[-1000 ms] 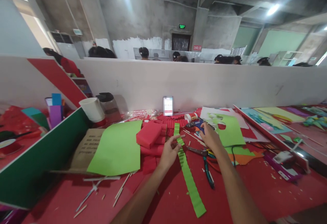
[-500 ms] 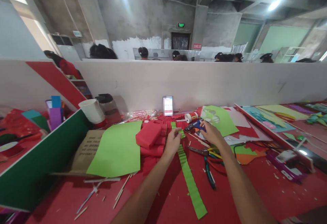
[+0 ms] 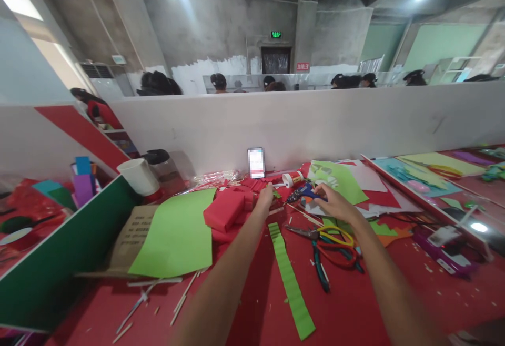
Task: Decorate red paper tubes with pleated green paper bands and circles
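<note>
My left hand (image 3: 266, 197) reaches over the back of the table, fingers drawn together. A small green scrap (image 3: 277, 194) shows beside it; whether my fingers hold anything is hidden. In my right hand (image 3: 333, 204) are blue-handled pliers (image 3: 302, 193), their dark jaws pointing left toward my other hand. A long pleated green paper strip (image 3: 292, 283) lies flat between my forearms. Left of my left hand sits a red paper-wrapped block (image 3: 225, 210).
Pliers with teal handles (image 3: 321, 270) and a pair with red and yellow handles (image 3: 335, 238) lie below my right hand. Green paper (image 3: 177, 235) covers brown cardboard (image 3: 128, 235) at left. A phone (image 3: 256, 163) leans on the white partition (image 3: 315, 120); a glue bottle (image 3: 292, 179) lies nearby.
My left hand has moved forward, away from the long strip; the shorter green piece no longer lies above that strip's end. My right hand keeps the blue-handled pliers, slightly further right.
</note>
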